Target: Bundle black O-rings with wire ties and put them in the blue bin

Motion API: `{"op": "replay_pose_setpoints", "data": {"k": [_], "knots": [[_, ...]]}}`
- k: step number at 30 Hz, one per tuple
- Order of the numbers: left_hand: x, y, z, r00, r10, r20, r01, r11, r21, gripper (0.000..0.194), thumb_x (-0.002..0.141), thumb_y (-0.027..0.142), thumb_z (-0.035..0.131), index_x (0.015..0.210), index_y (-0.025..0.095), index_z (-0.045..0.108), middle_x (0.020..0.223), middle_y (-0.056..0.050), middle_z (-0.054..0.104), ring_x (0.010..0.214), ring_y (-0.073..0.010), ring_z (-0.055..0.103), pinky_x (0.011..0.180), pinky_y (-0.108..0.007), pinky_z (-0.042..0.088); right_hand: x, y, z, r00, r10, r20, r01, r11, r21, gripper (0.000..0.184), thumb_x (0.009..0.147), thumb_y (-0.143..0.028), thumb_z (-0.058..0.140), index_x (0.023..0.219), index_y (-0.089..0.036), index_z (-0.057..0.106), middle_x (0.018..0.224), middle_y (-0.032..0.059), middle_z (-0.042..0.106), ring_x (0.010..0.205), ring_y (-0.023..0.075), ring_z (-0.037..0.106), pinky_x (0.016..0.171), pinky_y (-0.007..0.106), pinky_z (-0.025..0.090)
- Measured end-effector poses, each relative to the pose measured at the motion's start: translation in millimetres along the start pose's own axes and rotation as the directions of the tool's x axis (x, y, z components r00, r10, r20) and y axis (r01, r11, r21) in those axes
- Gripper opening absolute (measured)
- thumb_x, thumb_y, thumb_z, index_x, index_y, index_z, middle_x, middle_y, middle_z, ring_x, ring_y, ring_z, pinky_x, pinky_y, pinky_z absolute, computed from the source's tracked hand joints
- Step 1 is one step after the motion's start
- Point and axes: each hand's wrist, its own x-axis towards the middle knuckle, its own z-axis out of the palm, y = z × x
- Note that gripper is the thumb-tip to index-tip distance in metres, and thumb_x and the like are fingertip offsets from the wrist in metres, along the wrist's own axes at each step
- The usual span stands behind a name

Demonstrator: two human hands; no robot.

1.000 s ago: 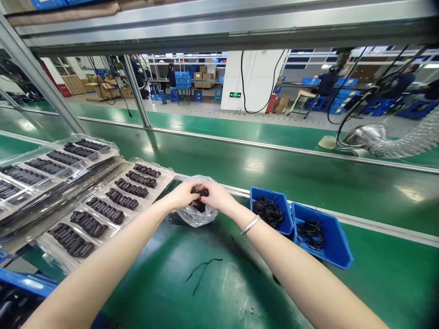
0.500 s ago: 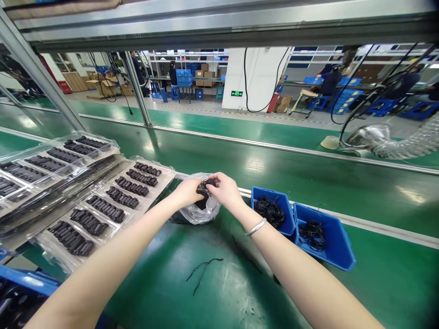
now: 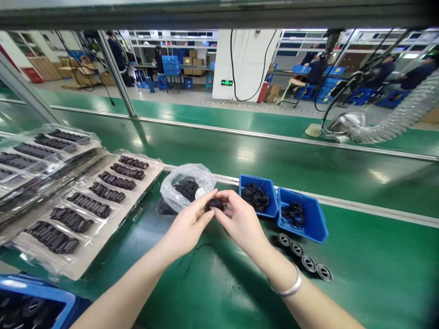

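Observation:
Between my two hands is a small bundle of thin black loops [image 3: 215, 205]. My left hand [image 3: 187, 226] pinches it from the left with thumb and fingers. From the other side my right hand [image 3: 242, 219], with a silver bangle on its wrist, grips the same bundle. Just behind my left fingers stands an open clear plastic bag [image 3: 168, 188] holding more black loops [image 3: 187, 188]. To the right, a blue bin [image 3: 273, 203] contains coiled black loops, and a second blue bin [image 3: 317, 221] beside it holds a smaller tangle.
Several round black parts with pale rims [image 3: 307, 263] lie in a row right of my right forearm. Clear trays of short black pieces [image 3: 89, 205] cover the left side. A blue crate [image 3: 34, 285] sits at the lower left. A flexible duct [image 3: 380, 132] hangs at the right.
Both hands have drawn back out of the bag towards me with the bundle of black loops. The camera view has shifted, so the round parts now show beside my right forearm.

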Motion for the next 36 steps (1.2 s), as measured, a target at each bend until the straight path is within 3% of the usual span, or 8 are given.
{"op": "replay_pose_setpoints", "data": {"k": [3, 6, 9, 12, 19, 26, 32, 36], "knots": [[-15, -20, 33.2, 0.988, -0.155, 0.027, 0.157, 0.967, -0.198, 0.045, 0.093, 0.027, 0.059, 0.138, 0.027, 0.059, 0.15, -0.005, 0.054, 0.142, -0.0288, 0.044, 0.119, -0.045, 0.033, -46, 8, -13, 0.994, 0.1, 0.053, -0.101, 0.994, 0.027, 0.029, 0.088, -0.018, 0.063, 0.117, -0.023, 0.062, 0.114, 0.0074, 0.069, 0.098, 0.0203, 0.071, 0.087, 0.035, 0.062], [-21, -34, 59.5, 0.939, -0.315, 0.14, 0.344, 0.828, -0.442, 0.044, 0.091, 0.025, 0.063, 0.134, 0.022, 0.062, 0.145, -0.01, 0.058, 0.135, -0.0301, 0.051, 0.113, -0.047, 0.04, -79, 19, -27, 0.98, 0.183, 0.077, -0.191, 0.977, 0.099, 0.036, 0.092, -0.021, 0.059, 0.128, -0.024, 0.058, 0.122, 0.0091, 0.067, 0.107, 0.0213, 0.07, 0.095, 0.038, 0.06], [-22, -37, 77.0, 0.896, -0.375, 0.237, 0.441, 0.695, -0.568, 0.042, 0.085, 0.021, 0.071, 0.126, 0.021, 0.067, 0.141, -0.012, 0.061, 0.134, -0.0288, 0.052, 0.114, -0.046, 0.038, -98, 28, -40, 0.974, 0.218, 0.064, -0.222, 0.972, 0.081, 0.036, 0.094, -0.02, 0.056, 0.129, -0.025, 0.058, 0.121, 0.0097, 0.068, 0.111, 0.0226, 0.068, 0.097, 0.04, 0.059], [-19, -37, 85.8, 0.877, -0.378, 0.295, 0.479, 0.656, -0.583, 0.041, 0.08, 0.017, 0.075, 0.12, 0.023, 0.071, 0.136, -0.01, 0.065, 0.133, -0.0272, 0.053, 0.116, -0.045, 0.034, -103, 34, -50, 0.977, 0.203, 0.06, -0.205, 0.979, 0.021, 0.035, 0.095, -0.019, 0.056, 0.128, -0.027, 0.06, 0.121, 0.01, 0.067, 0.11, 0.0236, 0.068, 0.095, 0.042, 0.06], [-15, -46, 88.5, 0.885, -0.381, 0.268, 0.465, 0.698, -0.544, 0.036, 0.082, 0.024, 0.075, 0.118, 0.024, 0.07, 0.132, -0.009, 0.067, 0.13, -0.0274, 0.055, 0.112, -0.045, 0.038, -100, 44, -47, 0.999, 0.051, 0.005, -0.05, 0.984, -0.169, 0.034, 0.095, -0.014, 0.055, 0.124, -0.029, 0.063, 0.116, 0.009, 0.067, 0.106, 0.0246, 0.066, 0.091, 0.043, 0.061], [-13, -49, 76.2, 0.886, -0.36, 0.292, 0.463, 0.666, -0.585, 0.032, 0.085, 0.022, 0.073, 0.117, 0.02, 0.071, 0.128, -0.01, 0.069, 0.124, -0.0268, 0.06, 0.108, -0.042, 0.043, -94, 45, -49, 0.993, 0.114, -0.02, -0.114, 0.993, 0.022, 0.024, 0.095, -0.018, 0.059, 0.116, -0.027, 0.066, 0.115, 0.0081, 0.062, 0.099, 0.0202, 0.069, 0.085, 0.035, 0.064], [-14, -49, 72.2, 0.877, -0.397, 0.269, 0.476, 0.65, -0.592, 0.036, 0.083, 0.022, 0.076, 0.118, 0.023, 0.072, 0.131, -0.009, 0.068, 0.127, -0.0276, 0.058, 0.111, -0.043, 0.042, -85, 40, -50, 0.999, 0.03, -0.013, -0.032, 0.985, -0.17, 0.027, 0.094, -0.019, 0.061, 0.116, -0.03, 0.07, 0.109, 0.0074, 0.065, 0.092, 0.0215, 0.068, 0.082, 0.038, 0.062], [-14, -48, 69.0, 0.879, -0.405, 0.249, 0.47, 0.662, -0.584, 0.036, 0.083, 0.021, 0.075, 0.119, 0.024, 0.072, 0.129, -0.008, 0.069, 0.127, -0.0279, 0.058, 0.11, -0.043, 0.042, -84, 41, -44, 1.0, 0.012, -0.028, -0.017, 0.98, -0.196, 0.027, 0.094, -0.019, 0.06, 0.118, -0.029, 0.07, 0.095, 0.0055, 0.065, 0.084, 0.0205, 0.066, 0.077, 0.036, 0.059]]}}
